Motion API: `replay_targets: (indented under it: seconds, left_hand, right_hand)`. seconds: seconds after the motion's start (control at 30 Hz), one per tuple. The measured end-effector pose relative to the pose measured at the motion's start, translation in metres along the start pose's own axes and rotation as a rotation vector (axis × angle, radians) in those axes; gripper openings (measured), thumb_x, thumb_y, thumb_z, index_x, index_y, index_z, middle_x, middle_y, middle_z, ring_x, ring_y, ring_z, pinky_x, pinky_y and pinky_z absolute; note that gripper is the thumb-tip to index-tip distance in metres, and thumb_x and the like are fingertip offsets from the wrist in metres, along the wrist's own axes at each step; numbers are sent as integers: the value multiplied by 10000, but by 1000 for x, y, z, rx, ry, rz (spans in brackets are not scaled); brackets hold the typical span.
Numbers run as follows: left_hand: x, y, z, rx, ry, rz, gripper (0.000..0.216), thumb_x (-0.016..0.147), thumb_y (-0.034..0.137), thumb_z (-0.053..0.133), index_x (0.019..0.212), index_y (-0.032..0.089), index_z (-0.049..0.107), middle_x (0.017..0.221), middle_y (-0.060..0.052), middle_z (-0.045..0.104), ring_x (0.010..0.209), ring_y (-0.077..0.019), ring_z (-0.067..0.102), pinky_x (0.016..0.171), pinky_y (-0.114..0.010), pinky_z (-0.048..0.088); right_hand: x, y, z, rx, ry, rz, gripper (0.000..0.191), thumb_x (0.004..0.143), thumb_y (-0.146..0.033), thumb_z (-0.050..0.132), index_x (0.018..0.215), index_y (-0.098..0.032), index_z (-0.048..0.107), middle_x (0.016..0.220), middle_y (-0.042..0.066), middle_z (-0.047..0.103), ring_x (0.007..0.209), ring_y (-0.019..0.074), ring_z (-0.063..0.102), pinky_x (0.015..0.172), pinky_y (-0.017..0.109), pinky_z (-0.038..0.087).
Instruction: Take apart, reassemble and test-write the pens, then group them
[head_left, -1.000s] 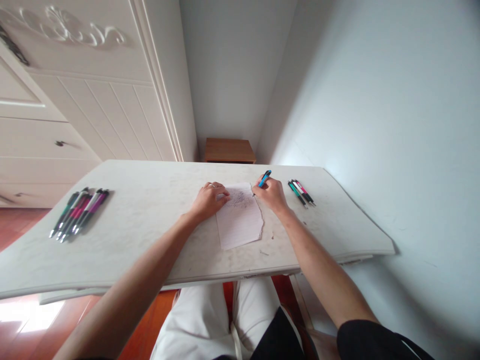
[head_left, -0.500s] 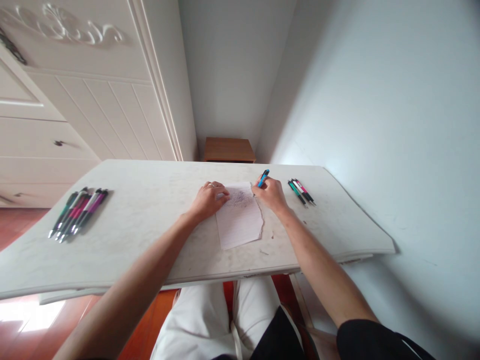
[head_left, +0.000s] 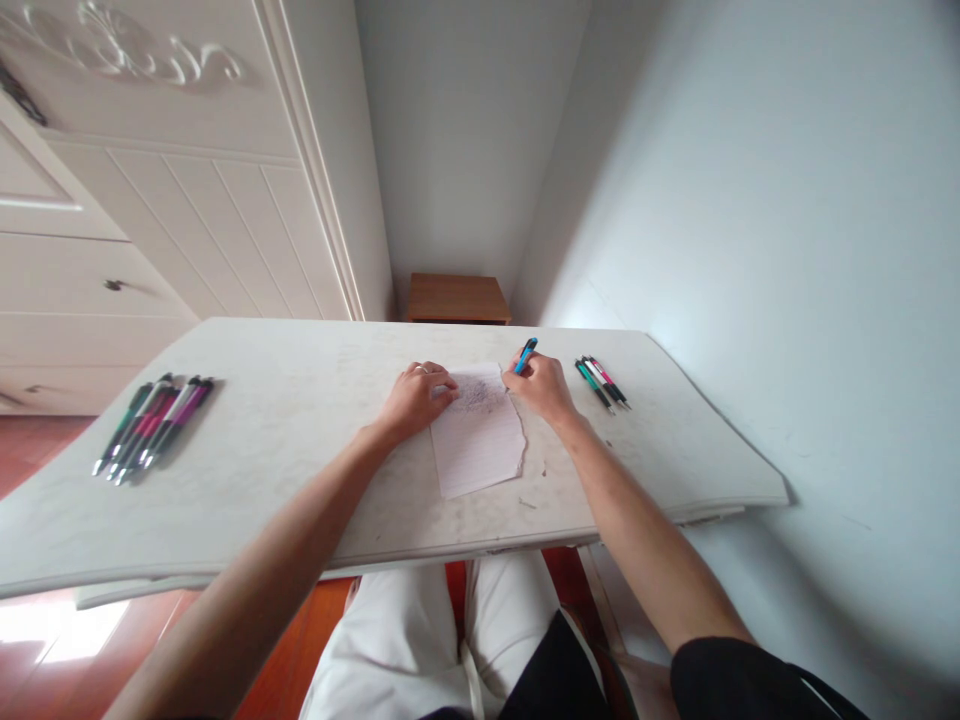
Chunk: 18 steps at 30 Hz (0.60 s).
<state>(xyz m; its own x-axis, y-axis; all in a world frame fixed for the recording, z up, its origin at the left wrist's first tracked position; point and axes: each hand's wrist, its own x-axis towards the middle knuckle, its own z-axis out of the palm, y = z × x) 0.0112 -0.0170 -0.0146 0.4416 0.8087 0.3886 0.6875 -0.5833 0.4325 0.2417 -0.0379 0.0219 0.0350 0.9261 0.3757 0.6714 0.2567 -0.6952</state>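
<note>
A torn sheet of lined paper (head_left: 480,450) lies on the white table, its upper part covered in dark scribbled marks. My left hand (head_left: 417,400), with a ring on one finger, rests on the sheet's left edge, fingers lying loosely flat. Between the fingers of my right hand (head_left: 546,388) is a blue pen (head_left: 526,356) with a black end. It tilts up and away, and its tip is down at the paper's upper right edge. Just right of that hand lies a small group of pens (head_left: 602,384) in green, white and pink.
Several more pens (head_left: 154,428), green, pink, white and purple, lie at the left of the white table (head_left: 300,400). Small scraps (head_left: 527,503) sit near its front edge. A white cabinet (head_left: 187,220) stands at left, a pale wall (head_left: 787,250) at right, a wooden stand (head_left: 457,297) behind.
Both hands, the pen and the paper keep almost the same places. The whole view has shifted very slightly.
</note>
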Motion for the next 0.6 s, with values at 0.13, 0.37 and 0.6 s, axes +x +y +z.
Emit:
replay_targets:
  seconds: [0.13,0.37,0.6]
  left_hand:
    - [0,1,-1,-5,0,-6,201,851,304,609,924,207,768,1087,-94,709,1033,-273,625,978,-432,478]
    - [0,2,-2,-4,3,-6,204,845,299,603,919,205,768,1077,-91,713,1023,-272,634,972,-429,484]
    - [0,4,-3,-3,6,-7,206,845,305,598,911,213,769,1073,-92,716,1015,-276,637,969,-437,491]
  right_hand:
    - [1,1,0,12,-20,4,67,663,-237,596,670,-185,637,574,-17,612,557,143,573,615,245,424]
    - [3,3,-1,26,13,37,45,668,-217,598,654,-191,632,591,-2,646,617,169,632,675,264,475]
    - [10,10,2,534,181,175,268,740,-425,684,824,-177,628,749,37,680,713,187,686,731,321,559]
